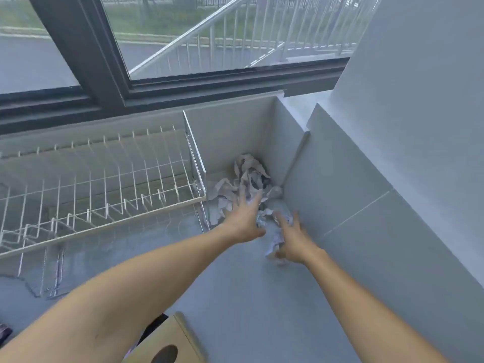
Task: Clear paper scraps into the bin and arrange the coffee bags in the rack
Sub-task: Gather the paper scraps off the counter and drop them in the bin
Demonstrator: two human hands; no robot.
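Observation:
A pile of crumpled white paper scraps [248, 176] lies in the corner of the grey counter [235, 284], against the white walls. My left hand [245, 216] reaches over the near edge of the pile with its fingers spread and straight. My right hand [290, 238] lies just right of it, fingers spread, touching small scraps [273, 242] beside the thumb. A white wire rack [99, 184] stands empty to the left of the pile. At the bottom edge sits a brown cardboard bin [167, 344] with a dark oval hole in its lid.
A dark-framed window [104, 82] runs behind the rack. A white tiled wall [392, 179] closes in the right side. A dark object [4, 332] shows at the bottom left edge, too cut off to identify.

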